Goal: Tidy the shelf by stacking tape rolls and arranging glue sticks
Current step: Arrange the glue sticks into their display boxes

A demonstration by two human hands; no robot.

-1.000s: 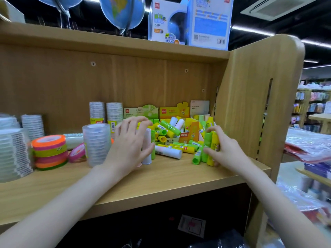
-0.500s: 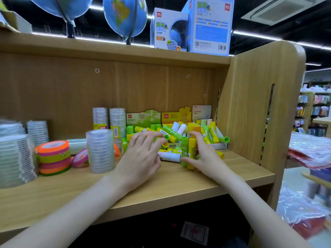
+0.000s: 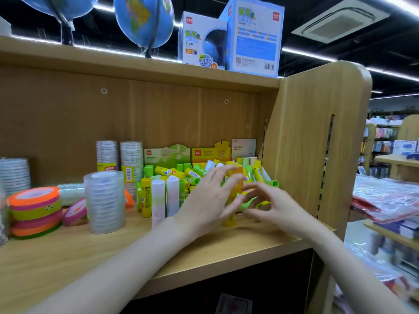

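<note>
Wooden shelf (image 3: 68,257) carries clear tape rolls (image 3: 104,201) at left and a display box (image 3: 264,175) heaped with glue sticks (image 3: 174,172) at rear right. Your left hand (image 3: 204,206) spreads wide beside an upright yellow stick (image 3: 230,219); your right hand (image 3: 275,206) curls around a blurred green stick (image 3: 248,203).

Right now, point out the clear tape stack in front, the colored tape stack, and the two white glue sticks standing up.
Clear tape stack (image 3: 104,201), head view, middle of its side.
Colored tape stack (image 3: 35,211), head view, front of its side.
White glue sticks (image 3: 158,200), head view, body of the left one.
</note>
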